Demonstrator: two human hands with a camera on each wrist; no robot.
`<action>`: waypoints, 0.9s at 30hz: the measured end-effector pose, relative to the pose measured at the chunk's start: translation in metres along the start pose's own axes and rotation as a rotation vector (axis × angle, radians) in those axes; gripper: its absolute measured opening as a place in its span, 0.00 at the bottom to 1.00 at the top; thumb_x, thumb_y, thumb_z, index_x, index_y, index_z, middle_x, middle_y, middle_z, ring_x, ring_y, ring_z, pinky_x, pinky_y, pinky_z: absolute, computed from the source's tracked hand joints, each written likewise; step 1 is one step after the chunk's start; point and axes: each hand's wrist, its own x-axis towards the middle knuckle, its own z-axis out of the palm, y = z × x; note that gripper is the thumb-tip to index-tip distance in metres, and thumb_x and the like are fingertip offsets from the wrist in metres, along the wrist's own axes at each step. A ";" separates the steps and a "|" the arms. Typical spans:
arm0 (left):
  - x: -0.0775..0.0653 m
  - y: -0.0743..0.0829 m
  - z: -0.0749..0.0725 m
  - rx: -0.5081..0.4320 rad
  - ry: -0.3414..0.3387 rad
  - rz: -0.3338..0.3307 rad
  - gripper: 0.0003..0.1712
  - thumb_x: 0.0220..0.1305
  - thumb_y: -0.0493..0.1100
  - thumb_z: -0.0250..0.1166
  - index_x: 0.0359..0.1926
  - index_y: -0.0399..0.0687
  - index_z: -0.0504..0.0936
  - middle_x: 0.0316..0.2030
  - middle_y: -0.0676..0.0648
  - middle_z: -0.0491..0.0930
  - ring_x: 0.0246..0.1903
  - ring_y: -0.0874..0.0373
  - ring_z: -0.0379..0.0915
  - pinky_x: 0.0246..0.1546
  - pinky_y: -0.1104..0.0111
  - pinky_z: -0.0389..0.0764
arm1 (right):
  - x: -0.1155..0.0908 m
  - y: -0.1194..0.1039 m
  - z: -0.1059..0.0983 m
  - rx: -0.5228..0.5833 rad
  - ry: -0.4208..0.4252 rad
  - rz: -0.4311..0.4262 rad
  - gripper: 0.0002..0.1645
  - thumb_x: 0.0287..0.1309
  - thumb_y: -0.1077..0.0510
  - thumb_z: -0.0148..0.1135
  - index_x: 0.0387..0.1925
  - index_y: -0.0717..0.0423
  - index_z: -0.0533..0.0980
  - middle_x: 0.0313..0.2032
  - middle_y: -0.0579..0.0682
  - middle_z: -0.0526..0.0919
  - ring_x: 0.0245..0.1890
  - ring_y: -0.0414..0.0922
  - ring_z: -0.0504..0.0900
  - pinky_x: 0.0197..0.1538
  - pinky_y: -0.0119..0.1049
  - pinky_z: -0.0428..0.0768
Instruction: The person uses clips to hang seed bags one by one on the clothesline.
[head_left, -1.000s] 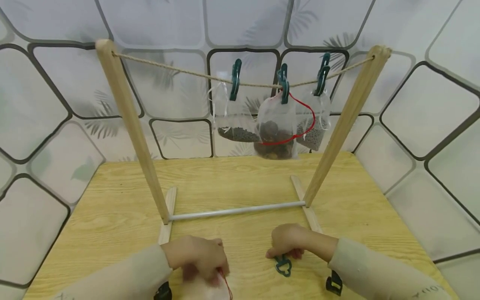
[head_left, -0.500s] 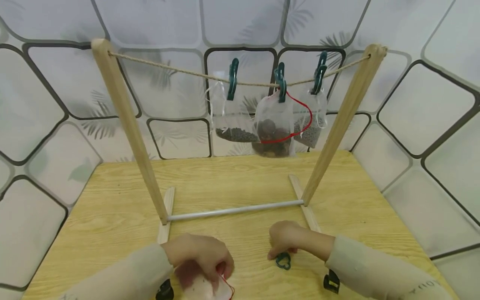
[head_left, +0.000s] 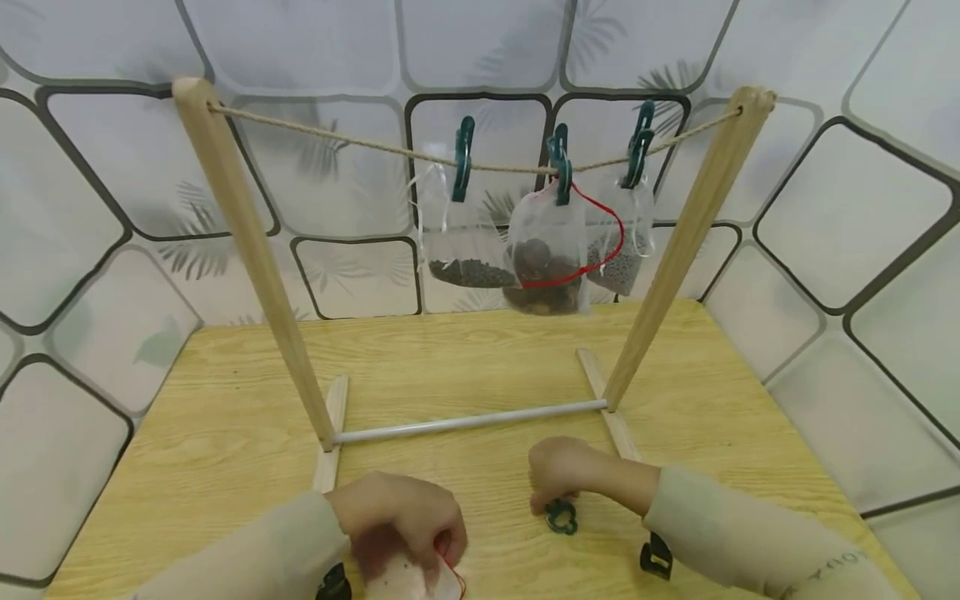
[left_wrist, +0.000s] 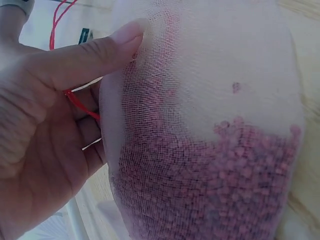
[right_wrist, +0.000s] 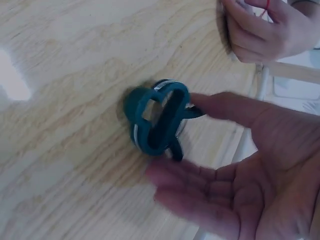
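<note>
My left hand (head_left: 408, 517) pinches a white mesh drawstring bag (left_wrist: 200, 105) with red cords, thumb pressed against its side. Small reddish-pink grains (left_wrist: 210, 185) fill the bag's lower part. To the right, my right hand (head_left: 562, 471) holds a dark green spring clip (right_wrist: 157, 117) by its two handles, thumb on one and fingers at the other. The clip is low over the wooden table (head_left: 465, 367), in front of the rack. In the head view, the bag's lower end runs out of the frame at the bottom.
A wooden rack with a left post (head_left: 247, 242), a right post (head_left: 678, 258) and a white crossbar (head_left: 472, 421) stands ahead. Its rope (head_left: 322, 133) bears three mesh bags, hung by green clips: dark grains (head_left: 471, 273), round brown things (head_left: 543, 275) and grey grains (head_left: 618, 267).
The right hand and its clip have shifted slightly left. The left hand has brought the bag up a little, so more of it shows. The hanging bags stay put.
</note>
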 end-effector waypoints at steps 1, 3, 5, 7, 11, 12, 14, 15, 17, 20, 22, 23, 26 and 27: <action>0.000 0.001 0.000 0.006 -0.006 -0.006 0.08 0.48 0.42 0.74 0.26 0.51 0.82 0.18 0.65 0.70 0.20 0.77 0.61 0.23 0.86 0.66 | 0.001 0.001 -0.001 0.044 -0.011 -0.005 0.24 0.37 0.51 0.72 0.01 0.56 0.70 0.02 0.44 0.64 0.04 0.37 0.62 0.12 0.27 0.60; -0.001 0.002 -0.001 -0.021 -0.013 -0.022 0.07 0.49 0.42 0.74 0.24 0.50 0.82 0.17 0.65 0.69 0.20 0.76 0.61 0.23 0.86 0.65 | 0.002 0.003 -0.003 0.158 -0.029 -0.025 0.23 0.37 0.53 0.73 0.02 0.57 0.71 0.02 0.45 0.65 0.04 0.37 0.62 0.12 0.26 0.59; -0.003 0.003 -0.002 -0.058 -0.007 -0.015 0.06 0.50 0.40 0.72 0.25 0.49 0.82 0.17 0.65 0.69 0.21 0.76 0.61 0.24 0.86 0.66 | 0.004 0.005 -0.005 0.265 -0.036 -0.042 0.23 0.37 0.55 0.74 0.02 0.58 0.71 0.03 0.45 0.66 0.04 0.36 0.61 0.11 0.25 0.59; -0.006 0.002 -0.005 -0.123 0.004 -0.009 0.05 0.52 0.40 0.72 0.26 0.48 0.82 0.19 0.65 0.70 0.21 0.76 0.62 0.25 0.85 0.67 | 0.005 0.007 -0.006 0.355 -0.044 -0.047 0.23 0.38 0.54 0.75 0.03 0.59 0.73 0.04 0.48 0.71 0.06 0.36 0.64 0.12 0.25 0.62; -0.010 -0.004 -0.007 -0.309 0.029 0.014 0.03 0.55 0.37 0.69 0.30 0.44 0.82 0.21 0.65 0.71 0.23 0.77 0.64 0.27 0.84 0.70 | 0.009 0.013 -0.008 0.509 -0.038 -0.060 0.18 0.41 0.54 0.75 0.09 0.59 0.79 0.12 0.52 0.80 0.11 0.39 0.76 0.17 0.28 0.76; -0.011 -0.006 -0.006 -0.366 0.035 0.026 0.03 0.56 0.36 0.68 0.31 0.42 0.81 0.22 0.65 0.71 0.23 0.77 0.64 0.27 0.84 0.70 | 0.010 0.014 -0.009 0.550 -0.037 -0.068 0.16 0.43 0.55 0.74 0.11 0.59 0.80 0.13 0.53 0.82 0.14 0.41 0.79 0.20 0.30 0.78; -0.013 -0.011 -0.005 -0.479 0.052 0.066 0.03 0.58 0.34 0.65 0.33 0.37 0.81 0.22 0.64 0.71 0.23 0.77 0.64 0.26 0.84 0.69 | 0.011 0.016 -0.010 0.623 -0.031 -0.096 0.13 0.46 0.55 0.73 0.16 0.59 0.81 0.16 0.52 0.83 0.18 0.44 0.83 0.24 0.34 0.82; -0.014 -0.014 -0.004 -0.536 0.067 0.088 0.03 0.58 0.33 0.64 0.34 0.35 0.80 0.22 0.64 0.71 0.22 0.77 0.63 0.25 0.84 0.68 | 0.011 0.017 -0.011 0.659 -0.024 -0.113 0.12 0.47 0.56 0.72 0.18 0.59 0.82 0.17 0.52 0.83 0.20 0.46 0.84 0.26 0.35 0.83; -0.017 -0.018 -0.002 -0.643 0.107 0.142 0.05 0.59 0.32 0.63 0.36 0.31 0.80 0.22 0.63 0.71 0.21 0.77 0.62 0.24 0.83 0.66 | 0.012 0.019 -0.013 0.729 -0.010 -0.144 0.10 0.50 0.58 0.70 0.21 0.61 0.83 0.20 0.53 0.84 0.24 0.49 0.85 0.29 0.39 0.84; -0.023 -0.024 0.001 -0.768 0.189 0.217 0.10 0.61 0.35 0.63 0.36 0.28 0.79 0.20 0.61 0.69 0.20 0.75 0.59 0.22 0.82 0.62 | 0.013 0.022 -0.017 0.826 0.009 -0.154 0.08 0.53 0.61 0.68 0.26 0.64 0.82 0.23 0.54 0.85 0.27 0.49 0.86 0.33 0.40 0.84; -0.028 -0.026 0.002 -0.853 0.241 0.241 0.14 0.63 0.38 0.62 0.39 0.26 0.78 0.19 0.61 0.68 0.20 0.74 0.58 0.22 0.81 0.62 | 0.013 0.023 -0.020 0.872 0.023 -0.155 0.08 0.54 0.62 0.67 0.28 0.66 0.81 0.25 0.53 0.85 0.28 0.47 0.86 0.35 0.40 0.84; -0.030 -0.027 0.002 -0.897 0.266 0.243 0.16 0.64 0.40 0.62 0.39 0.25 0.77 0.19 0.61 0.67 0.20 0.74 0.57 0.22 0.80 0.61 | 0.013 0.023 -0.021 0.890 0.028 -0.154 0.08 0.54 0.63 0.66 0.29 0.67 0.80 0.25 0.53 0.85 0.28 0.46 0.85 0.35 0.40 0.84; -0.036 -0.028 0.003 -1.033 0.346 0.222 0.18 0.65 0.43 0.62 0.39 0.27 0.76 0.20 0.61 0.69 0.22 0.74 0.62 0.25 0.80 0.67 | 0.011 0.024 -0.025 0.927 0.048 -0.173 0.08 0.55 0.64 0.65 0.31 0.69 0.80 0.26 0.53 0.85 0.29 0.45 0.85 0.36 0.40 0.84; -0.037 -0.028 0.003 -1.075 0.371 0.208 0.16 0.65 0.44 0.61 0.38 0.30 0.76 0.21 0.62 0.71 0.23 0.73 0.64 0.26 0.79 0.70 | 0.011 0.024 -0.027 0.939 0.055 -0.183 0.09 0.56 0.64 0.65 0.31 0.70 0.79 0.26 0.53 0.85 0.29 0.45 0.85 0.37 0.40 0.84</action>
